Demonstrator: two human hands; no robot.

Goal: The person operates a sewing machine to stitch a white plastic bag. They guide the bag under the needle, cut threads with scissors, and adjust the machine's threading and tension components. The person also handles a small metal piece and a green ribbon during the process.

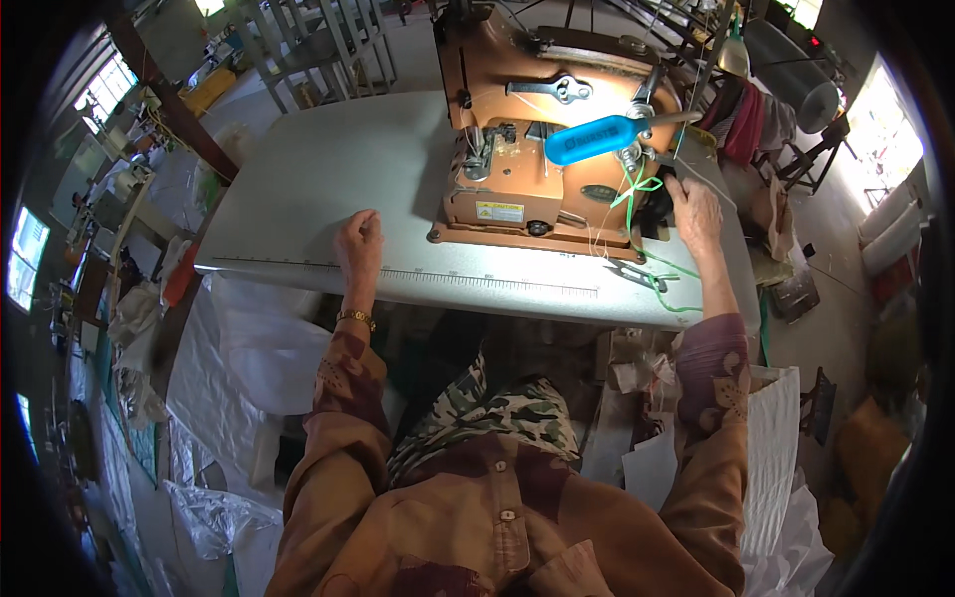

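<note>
A brown industrial sewing machine point(517, 199) stands on a pale table point(328, 139) in front of me. My left hand point(360, 244) rests on the table to the left of the machine, its fingers curled in with nothing visible in them. At the machine's right end is my right hand point(698, 214), with bent fingers against a dark part point(657, 204) there; what they hold, if anything, is hidden. A blue lamp point(595, 141) lights the machine. Green cord point(637, 189) is tied in a bow beside its right end. Thread snips point(642, 276) lie near the table's front edge.
A ruler scale point(448, 275) runs along the table's front edge. White sheeting point(239, 348) hangs below on the left, and white fabric point(771, 458) stands on the right. A metal frame point(318, 50) is behind the table. Red cloth point(744, 124) lies at the far right.
</note>
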